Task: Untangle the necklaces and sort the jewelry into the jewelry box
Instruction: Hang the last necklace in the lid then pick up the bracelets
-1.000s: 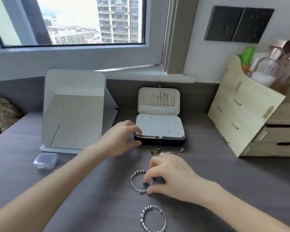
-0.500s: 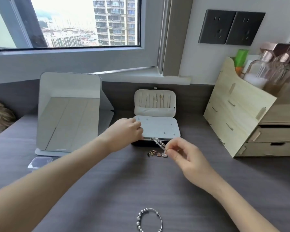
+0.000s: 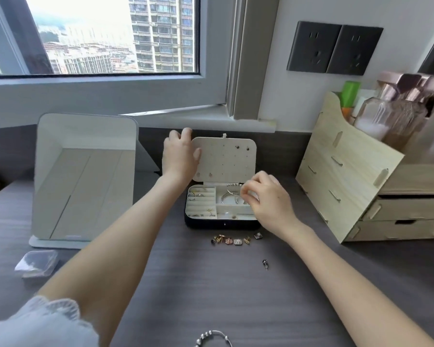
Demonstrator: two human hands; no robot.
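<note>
two hands at jewelry box (image 3: pixel 223 223), left hand (image 3: pixel 182 156) gripping edge of raised panel (image 3: pixel 226 161), right hand (image 3: pixel 266 196) pinching beaded bracelet (image 3: pixel 229 197)

Dark grey wood-grain tabletop (image 3: pixel 186 284). Black jewelry box (image 3: pixel 221 224), cream-lined, speckled with small holes; silver bracelet (image 3: pixel 228 194) inside. In front of the box, gold, pink and dark studs (image 3: pixel 233 240). Right of the box, pale wooden organizer (image 3: pixel 348 176), green bottle (image 3: pixel 350 92). White lace sleeve (image 3: pixel 43 324).
</note>
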